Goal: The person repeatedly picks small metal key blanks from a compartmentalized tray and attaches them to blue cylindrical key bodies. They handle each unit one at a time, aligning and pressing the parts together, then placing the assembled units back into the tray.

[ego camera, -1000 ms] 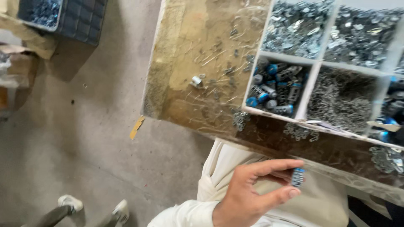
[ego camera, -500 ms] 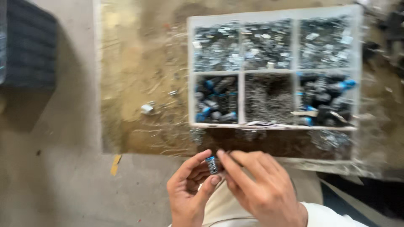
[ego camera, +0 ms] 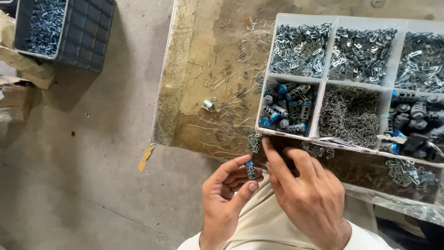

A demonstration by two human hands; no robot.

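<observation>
Your left hand point(ego camera: 229, 196) pinches a small ribbed metal cylinder with a blue cap point(ego camera: 250, 170) between thumb and fingertips, upright, just below the near edge of the worn wooden desk point(ego camera: 203, 69). Your right hand point(ego camera: 305, 194) holds nothing; its fingers, loosely extended, lie just beside the cylinder, index finger reaching the rim of the white compartmented plastic tray point(ego camera: 319, 122). Its near-left compartment holds similar blue-capped cylinders point(ego camera: 286, 109); neighbouring compartments hold small metal clips point(ego camera: 351, 113). Loose clips are scattered on the desk.
</observation>
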